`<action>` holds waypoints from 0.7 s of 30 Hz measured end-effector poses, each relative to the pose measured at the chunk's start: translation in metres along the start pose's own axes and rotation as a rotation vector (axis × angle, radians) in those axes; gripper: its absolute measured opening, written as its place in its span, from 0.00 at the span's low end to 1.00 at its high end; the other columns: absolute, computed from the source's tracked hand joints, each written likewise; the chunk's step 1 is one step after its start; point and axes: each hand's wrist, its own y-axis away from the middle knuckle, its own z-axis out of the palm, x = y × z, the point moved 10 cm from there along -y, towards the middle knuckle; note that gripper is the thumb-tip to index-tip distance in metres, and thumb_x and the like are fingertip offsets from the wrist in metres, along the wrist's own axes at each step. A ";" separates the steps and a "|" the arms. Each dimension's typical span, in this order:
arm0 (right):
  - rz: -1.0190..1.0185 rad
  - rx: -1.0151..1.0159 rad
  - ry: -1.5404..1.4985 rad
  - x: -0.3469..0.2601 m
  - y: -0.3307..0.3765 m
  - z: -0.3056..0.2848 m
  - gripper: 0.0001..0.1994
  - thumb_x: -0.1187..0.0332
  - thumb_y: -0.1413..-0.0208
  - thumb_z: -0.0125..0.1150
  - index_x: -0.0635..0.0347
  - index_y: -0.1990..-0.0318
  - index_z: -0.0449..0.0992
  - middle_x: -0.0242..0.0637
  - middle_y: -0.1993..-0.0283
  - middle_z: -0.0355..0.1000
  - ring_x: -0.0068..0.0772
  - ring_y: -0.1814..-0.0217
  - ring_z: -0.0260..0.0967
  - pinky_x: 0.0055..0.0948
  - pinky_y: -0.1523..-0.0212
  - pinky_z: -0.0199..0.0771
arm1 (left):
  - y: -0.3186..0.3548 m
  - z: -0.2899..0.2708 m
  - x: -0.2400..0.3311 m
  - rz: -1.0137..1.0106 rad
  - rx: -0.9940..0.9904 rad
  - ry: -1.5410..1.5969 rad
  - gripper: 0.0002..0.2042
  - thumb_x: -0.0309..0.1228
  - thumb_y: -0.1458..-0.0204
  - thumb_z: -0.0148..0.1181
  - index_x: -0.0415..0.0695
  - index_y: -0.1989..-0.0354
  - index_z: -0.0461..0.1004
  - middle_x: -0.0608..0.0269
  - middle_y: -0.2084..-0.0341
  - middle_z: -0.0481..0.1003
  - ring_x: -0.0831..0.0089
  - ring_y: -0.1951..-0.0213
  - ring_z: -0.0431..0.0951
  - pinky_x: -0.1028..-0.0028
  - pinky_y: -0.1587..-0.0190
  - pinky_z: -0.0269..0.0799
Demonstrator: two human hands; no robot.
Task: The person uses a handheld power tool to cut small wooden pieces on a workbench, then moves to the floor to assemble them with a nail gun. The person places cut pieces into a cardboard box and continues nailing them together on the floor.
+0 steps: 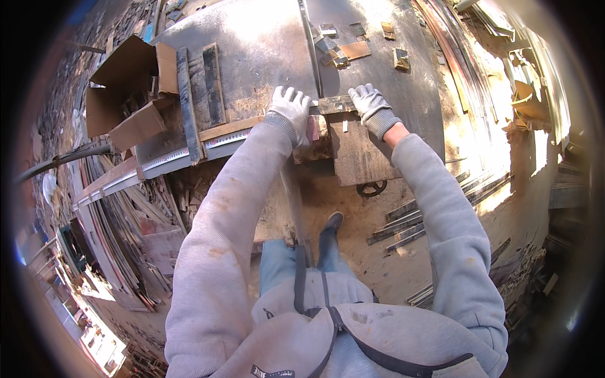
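Both my hands wear whitish knit gloves and reach forward to the near edge of a large metal-topped work table (pixel 265 69). Between them lies a short, dark-stained wooden strip (pixel 333 105), crosswise at the near end of the long slot (pixel 310 38) in the tabletop. My left hand (pixel 290 108) is at the strip's left end, its fingers bent over forward and its thumb side against the wood. My right hand (pixel 373 108) grips the right end, fingers curled over it. The undersides of both hands are hidden.
Several small wood offcuts (pixel 356 50) lie beyond my right hand. Two dark strips (pixel 214 85) and an open cardboard box (pixel 135 94) are at left. A measuring tape (pixel 227 138) runs along the table's front edge. Below are a handwheel (pixel 372 188) and stacked strips (pixel 403 223).
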 end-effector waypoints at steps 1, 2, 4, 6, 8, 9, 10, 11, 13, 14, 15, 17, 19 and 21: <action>0.009 -0.014 0.024 0.005 -0.007 0.002 0.14 0.72 0.35 0.53 0.63 0.45 0.75 0.53 0.44 0.75 0.58 0.40 0.72 0.49 0.42 0.78 | -0.007 0.001 -0.005 -0.003 0.001 0.002 0.47 0.56 0.64 0.72 0.42 0.34 0.68 0.51 0.41 0.73 0.57 0.31 0.67 0.55 0.23 0.50; -0.007 0.029 0.024 0.008 -0.013 -0.003 0.17 0.72 0.38 0.56 0.64 0.42 0.74 0.53 0.43 0.74 0.58 0.39 0.71 0.48 0.39 0.76 | -0.014 0.003 -0.008 0.012 -0.025 0.034 0.47 0.56 0.63 0.72 0.42 0.34 0.68 0.52 0.41 0.73 0.57 0.31 0.67 0.55 0.23 0.50; -0.003 0.001 0.044 0.017 -0.024 -0.003 0.26 0.74 0.45 0.61 0.65 0.36 0.72 0.53 0.39 0.72 0.59 0.36 0.69 0.48 0.35 0.73 | -0.024 -0.004 -0.018 -0.008 0.023 -0.001 0.46 0.55 0.63 0.72 0.42 0.35 0.69 0.52 0.42 0.73 0.57 0.33 0.68 0.55 0.23 0.51; -0.030 0.044 0.034 0.022 -0.033 -0.012 0.24 0.73 0.45 0.61 0.65 0.39 0.73 0.54 0.42 0.73 0.58 0.38 0.71 0.48 0.37 0.75 | -0.034 -0.011 -0.026 -0.017 0.031 -0.022 0.45 0.54 0.63 0.72 0.42 0.35 0.69 0.52 0.42 0.73 0.57 0.33 0.68 0.56 0.23 0.51; -0.065 0.131 0.096 0.024 -0.042 -0.024 0.13 0.71 0.35 0.54 0.62 0.46 0.74 0.53 0.46 0.76 0.57 0.41 0.74 0.48 0.42 0.79 | -0.043 -0.018 -0.030 0.011 0.037 0.009 0.43 0.52 0.64 0.72 0.42 0.37 0.70 0.52 0.43 0.73 0.57 0.34 0.69 0.57 0.24 0.53; -0.046 0.127 0.097 0.029 -0.047 -0.025 0.13 0.71 0.38 0.57 0.62 0.47 0.75 0.53 0.47 0.76 0.56 0.42 0.75 0.47 0.42 0.79 | -0.046 -0.021 -0.033 0.012 0.038 0.004 0.43 0.51 0.65 0.72 0.42 0.37 0.70 0.52 0.43 0.73 0.57 0.34 0.69 0.57 0.25 0.54; -0.060 0.182 0.088 0.028 -0.048 -0.030 0.13 0.72 0.38 0.58 0.62 0.47 0.76 0.53 0.47 0.76 0.55 0.42 0.75 0.47 0.42 0.79 | -0.048 -0.023 -0.035 0.013 0.039 0.000 0.43 0.51 0.65 0.72 0.42 0.37 0.71 0.52 0.43 0.73 0.57 0.34 0.69 0.57 0.25 0.55; -0.049 0.177 0.088 0.031 -0.051 -0.029 0.13 0.72 0.39 0.58 0.62 0.48 0.76 0.52 0.48 0.77 0.55 0.42 0.75 0.46 0.42 0.79 | -0.050 -0.023 -0.036 0.012 0.039 0.004 0.43 0.51 0.65 0.72 0.42 0.37 0.71 0.52 0.43 0.73 0.57 0.34 0.69 0.57 0.25 0.55; -0.045 0.153 0.100 0.033 -0.053 -0.023 0.12 0.74 0.38 0.57 0.63 0.48 0.77 0.52 0.48 0.77 0.54 0.41 0.75 0.46 0.43 0.80 | -0.051 -0.021 -0.036 0.009 0.039 0.012 0.43 0.50 0.65 0.72 0.42 0.38 0.71 0.52 0.43 0.73 0.57 0.34 0.69 0.57 0.25 0.55; -0.041 0.132 0.095 0.034 -0.054 -0.019 0.12 0.73 0.39 0.57 0.63 0.48 0.77 0.52 0.48 0.77 0.53 0.40 0.75 0.45 0.42 0.80 | -0.051 -0.021 -0.037 0.007 0.045 0.016 0.43 0.50 0.65 0.72 0.42 0.38 0.71 0.51 0.43 0.73 0.57 0.34 0.69 0.56 0.25 0.55; -0.035 0.110 0.090 0.036 -0.056 -0.017 0.12 0.73 0.39 0.58 0.63 0.48 0.77 0.52 0.48 0.77 0.53 0.40 0.75 0.45 0.42 0.80 | -0.052 -0.020 -0.037 0.004 0.052 0.020 0.42 0.50 0.65 0.72 0.42 0.38 0.71 0.51 0.43 0.73 0.56 0.34 0.69 0.56 0.25 0.54; -0.018 0.096 0.072 0.039 -0.063 -0.018 0.13 0.73 0.40 0.60 0.63 0.48 0.77 0.52 0.47 0.77 0.53 0.40 0.74 0.45 0.41 0.80 | -0.055 -0.022 -0.038 0.007 0.071 0.020 0.42 0.51 0.65 0.72 0.43 0.37 0.71 0.51 0.43 0.73 0.56 0.34 0.69 0.56 0.24 0.54; 0.020 0.035 0.049 0.043 -0.071 -0.021 0.15 0.72 0.41 0.65 0.64 0.47 0.77 0.53 0.46 0.77 0.53 0.40 0.74 0.45 0.39 0.79 | -0.061 -0.025 -0.042 0.014 0.079 0.000 0.43 0.51 0.64 0.71 0.43 0.37 0.71 0.51 0.43 0.73 0.56 0.34 0.69 0.56 0.25 0.55; 0.080 0.099 0.010 0.048 -0.071 -0.041 0.18 0.71 0.43 0.69 0.64 0.46 0.77 0.54 0.44 0.76 0.55 0.39 0.74 0.45 0.37 0.78 | -0.069 -0.029 -0.048 0.016 0.062 0.012 0.44 0.51 0.65 0.73 0.44 0.36 0.71 0.51 0.42 0.73 0.55 0.34 0.68 0.55 0.26 0.57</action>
